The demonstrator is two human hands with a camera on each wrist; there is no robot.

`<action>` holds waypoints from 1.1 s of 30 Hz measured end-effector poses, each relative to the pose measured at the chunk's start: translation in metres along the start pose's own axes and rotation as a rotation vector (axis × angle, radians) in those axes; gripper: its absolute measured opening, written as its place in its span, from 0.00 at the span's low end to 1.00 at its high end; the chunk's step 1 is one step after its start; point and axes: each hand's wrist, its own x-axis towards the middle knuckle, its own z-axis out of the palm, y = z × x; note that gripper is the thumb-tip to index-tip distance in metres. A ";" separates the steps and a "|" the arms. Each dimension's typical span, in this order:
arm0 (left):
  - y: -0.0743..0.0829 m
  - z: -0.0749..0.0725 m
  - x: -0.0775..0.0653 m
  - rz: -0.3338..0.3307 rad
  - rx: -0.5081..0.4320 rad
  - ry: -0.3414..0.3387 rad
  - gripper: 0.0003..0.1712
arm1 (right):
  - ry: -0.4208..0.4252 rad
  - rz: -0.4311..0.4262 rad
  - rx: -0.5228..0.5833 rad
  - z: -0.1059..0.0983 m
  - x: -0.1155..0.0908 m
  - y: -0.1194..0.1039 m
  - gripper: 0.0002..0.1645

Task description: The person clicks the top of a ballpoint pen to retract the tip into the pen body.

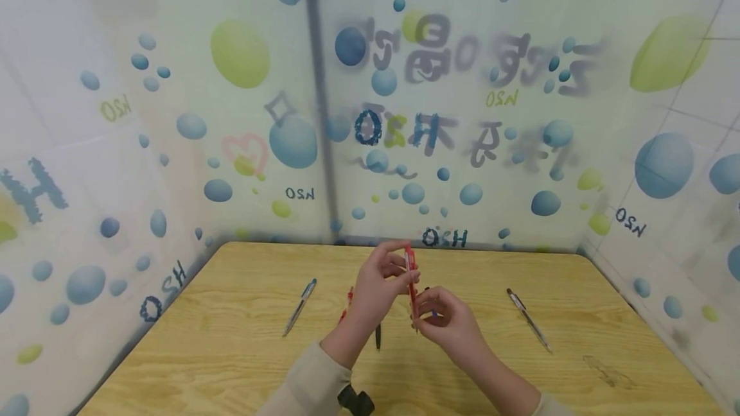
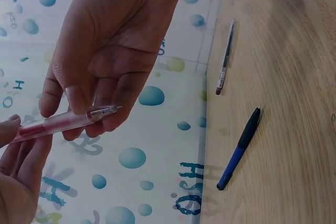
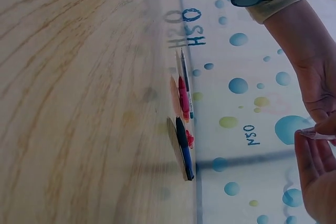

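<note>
A red pen (image 1: 411, 275) with a translucent barrel is held between both hands above the table, near upright in the head view. My left hand (image 1: 381, 284) grips its upper part, the thumb against the barrel and a finger at the top end. Near the tip, my right hand (image 1: 453, 326) pinches the lower barrel between thumb and fingers. The left wrist view shows the pen's clear conical tip (image 2: 105, 112) by the right hand's thumb. Under the left forearm, a dark pen (image 1: 378, 337) lies partly hidden, with another red pen (image 1: 349, 303) beside it.
A clear pen with a blue end (image 1: 300, 307) lies left on the wooden table (image 1: 243, 364). Right of the hands is a clear pen with a dark red end (image 1: 528, 320). A blue-and-black pen (image 2: 239, 150) shows in the left wrist view. Patterned curtains (image 1: 462, 210) enclose the table.
</note>
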 end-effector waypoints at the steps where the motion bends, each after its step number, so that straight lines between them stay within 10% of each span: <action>1: 0.001 0.000 0.000 0.000 -0.002 -0.002 0.25 | 0.002 -0.002 -0.002 0.000 0.000 0.000 0.14; 33: -0.003 0.002 0.003 -0.059 0.019 -0.087 0.28 | -0.059 -0.032 -0.028 -0.008 -0.008 0.002 0.14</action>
